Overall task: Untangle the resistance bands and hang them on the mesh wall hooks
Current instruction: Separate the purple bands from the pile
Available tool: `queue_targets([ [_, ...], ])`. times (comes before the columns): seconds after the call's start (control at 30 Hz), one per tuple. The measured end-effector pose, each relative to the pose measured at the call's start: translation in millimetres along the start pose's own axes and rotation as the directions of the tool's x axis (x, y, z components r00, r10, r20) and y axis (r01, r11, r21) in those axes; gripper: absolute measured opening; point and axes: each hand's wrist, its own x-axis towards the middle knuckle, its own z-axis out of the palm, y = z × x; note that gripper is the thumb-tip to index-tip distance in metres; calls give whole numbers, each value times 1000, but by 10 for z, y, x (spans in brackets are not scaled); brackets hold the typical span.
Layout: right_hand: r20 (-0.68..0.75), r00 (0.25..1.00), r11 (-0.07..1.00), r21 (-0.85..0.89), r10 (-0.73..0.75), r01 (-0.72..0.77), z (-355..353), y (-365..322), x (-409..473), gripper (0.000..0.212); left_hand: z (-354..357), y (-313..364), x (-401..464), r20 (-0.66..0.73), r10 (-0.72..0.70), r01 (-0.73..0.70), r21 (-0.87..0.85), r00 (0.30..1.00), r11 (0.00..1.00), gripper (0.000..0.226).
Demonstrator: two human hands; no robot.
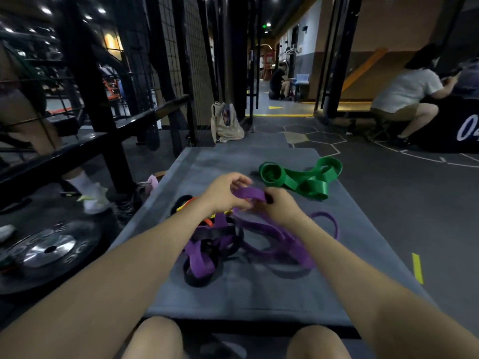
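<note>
Mat [259, 294] near edge open; tangled bands [207, 244] block centre, green band [303, 178] far right, weight plate [49, 251] left.

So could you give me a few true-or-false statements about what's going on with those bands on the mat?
1. Both hands hold the purple band. True.
2. The green band is in the left hand. False: it lies untouched on the grey mat, beyond the hands.
3. A black band is tangled with the purple one. True.
4. The right hand is empty, fingers straight. False: its fingers grip the purple band.
5. A weight plate lies on the mat. False: it lies on the floor, left of it.
</note>
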Motion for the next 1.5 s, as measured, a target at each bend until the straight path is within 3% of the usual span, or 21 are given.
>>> queue_targets([
  [0.17, -142, 969, 977, 92, 202, -190, -147, 189, 85, 40, -98, -656, -293, 22, -219, 205, 275, 975, 939, 70],
  [0.27, -183, 925, 943, 72, 333, -325, -236, 341, 71, 35, -50, -895, -440, 67, -308, 260, 388, 949, 884, 59],
  [0.37, -215, 877, 902, 126, 430, -412, -290, 469, 56, 19, -120, -939, -473, 31, -278, 242, 406, 960, 881, 36],
  [0.53, -290, 756, 807, 281, 587, -519, -327, 580, 99, 24, -397, -799, -503, -212, -113, 219, 595, 971, 773, 25],
  [0.6, -324, 752, 816, 152, 574, -558, -275, 581, 94, 34, -432, -810, -550, -219, -99, 213, 593, 971, 777, 26],
  [0.67, -307, 795, 806, -125, 522, -578, -163, 491, 12, 41, -378, -872, -617, -102, -136, 170, 564, 985, 808, 26],
  [0.77, -53, 910, 712, -605, 411, -357, 19, 306, -97, 59, -234, -972, -714, 32, -121, 83, 552, 992, 829, 28],
  [0.83, 94, 939, 671, -723, 331, -164, 115, 184, -93, 72, -212, -993, -760, 97, -116, 41, 561, 989, 827, 44],
  [0.93, 117, 993, 796, -603, 30, 47, 286, -47, -4, 64, -279, -999, -846, 193, -142, -5, 610, 971, 793, 67],
  [1.0, 123, 966, 858, -444, -226, 257, 460, -230, 48, 42, -304, -1032, -908, 192, -139, -17, 642, 971, 767, 76],
  [1.07, 192, 910, 848, -333, -367, 412, 651, -391, 57, 26, -269, -1045, -973, 167, -103, -32, 655, 981, 755, 75],
  [1.17, 360, 858, 806, -337, -367, 486, 967, -486, 22, 23, -194, -1049, -1047, 143, -36, -66, 646, 989, 761, 58],
  [1.3, 526, 832, 779, -442, -178, 445, 1173, -416, 42, 39, -180, -1107, -1139, 147, 2, -98, 649, 989, 754, 40],
  [1.43, 516, 840, 714, -525, -166, 463, 1200, -449, -4, 37, -167, -1136, -1190, 167, 21, -128, 662, 986, 738, 40],
  [1.5, 409, 897, 794, -484, -166, 368, 1176, -492, -16, 24, -193, -1123, -1204, 142, 42, -125, 651, 989, 748, 39],
])
